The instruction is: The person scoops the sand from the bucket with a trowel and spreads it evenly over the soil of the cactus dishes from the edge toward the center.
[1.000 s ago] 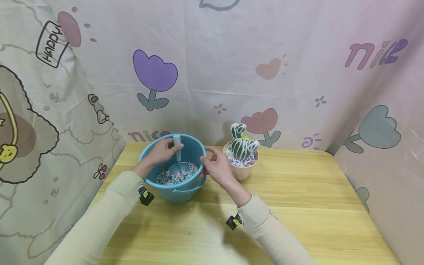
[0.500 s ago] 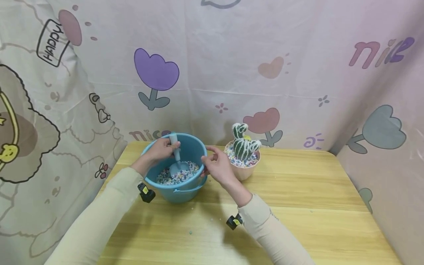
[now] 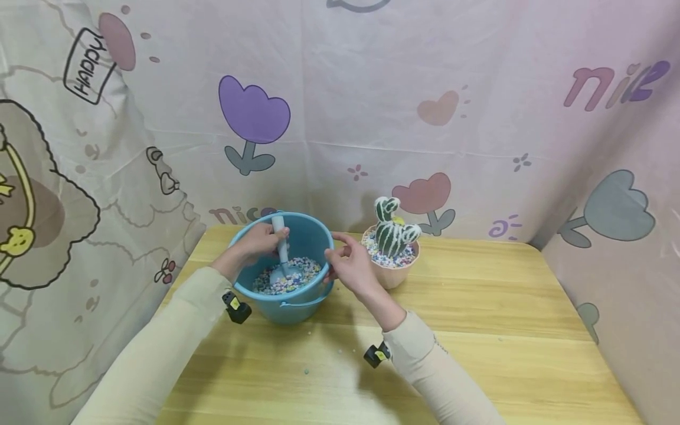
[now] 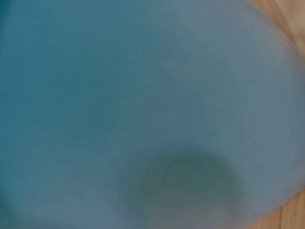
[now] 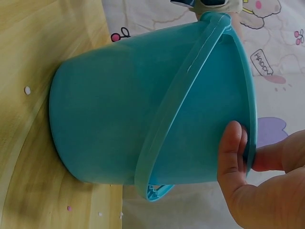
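Note:
In the head view, my left hand [image 3: 259,241] reaches over the left rim of a blue bucket [image 3: 287,311] and pinches the handle of a light blue scoop [image 3: 282,251]. The scoop stands nearly upright, its blade partly sunk in the small multicoloured pebbles [image 3: 305,268] inside. My right hand [image 3: 352,264] grips the bucket's right rim. In the right wrist view, the fingers [image 5: 232,157] lie outside the bucket wall, with the thumb over the rim. Blurred bucket wall [image 4: 119,95] fills most of the left wrist view, where the left hand is hidden.
A pink pot [image 3: 390,275] holding a green and white cactus [image 3: 392,237] in pebbles stands right of the bucket. Several stray pebbles [image 3: 306,372] lie on the wooden table [image 3: 478,307]. The bucket's handle [image 5: 167,114] hangs down its side. Printed cloth [image 3: 345,88] hangs behind.
My left hand has shifted slightly left against the bucket, and the scoop's blade has moved a little lower into the pebbles. The right hand keeps its grip on the rim.

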Tool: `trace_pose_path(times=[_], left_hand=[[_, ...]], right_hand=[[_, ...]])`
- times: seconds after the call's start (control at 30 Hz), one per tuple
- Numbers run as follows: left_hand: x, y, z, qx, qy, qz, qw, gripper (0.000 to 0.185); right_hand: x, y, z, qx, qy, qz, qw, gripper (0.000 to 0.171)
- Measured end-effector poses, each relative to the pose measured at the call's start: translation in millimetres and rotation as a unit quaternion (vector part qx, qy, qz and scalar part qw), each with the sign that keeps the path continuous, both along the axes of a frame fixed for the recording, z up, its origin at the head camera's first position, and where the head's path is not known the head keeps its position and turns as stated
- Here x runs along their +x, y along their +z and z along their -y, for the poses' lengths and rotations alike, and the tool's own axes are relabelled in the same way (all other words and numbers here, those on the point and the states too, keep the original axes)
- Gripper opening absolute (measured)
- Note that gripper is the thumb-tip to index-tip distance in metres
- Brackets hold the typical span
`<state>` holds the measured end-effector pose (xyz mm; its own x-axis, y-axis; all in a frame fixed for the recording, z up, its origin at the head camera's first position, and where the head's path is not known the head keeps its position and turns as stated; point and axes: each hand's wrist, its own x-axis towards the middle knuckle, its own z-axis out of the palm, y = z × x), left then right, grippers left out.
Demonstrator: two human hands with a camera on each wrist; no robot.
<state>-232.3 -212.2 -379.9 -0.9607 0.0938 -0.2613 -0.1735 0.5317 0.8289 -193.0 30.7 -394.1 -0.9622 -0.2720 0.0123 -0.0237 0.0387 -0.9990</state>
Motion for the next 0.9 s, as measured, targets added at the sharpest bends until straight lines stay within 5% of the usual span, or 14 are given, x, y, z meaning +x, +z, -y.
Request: trace_pose_path(times=[0.43,0.7,0.9], left_hand=[[4.3,8.7,3,0.019,0.015,0.015,0.9996,0.043],[3.7,11.6,-2,0.075,0.038,0.013,0.9963,0.055],[3.2,13.6,-6,0.062,0.065,0.004,0.9959,0.054]], right_hand=[[-0.2,1.1,2,-0.002,0.002,0.001,1.0,0.051],[-0.2,0.7,2,-0.006,0.001,-0.002,1.0,0.05],[0.9,-1.3,-1,-0.008,-0.004,0.0,1.0,0.051]])
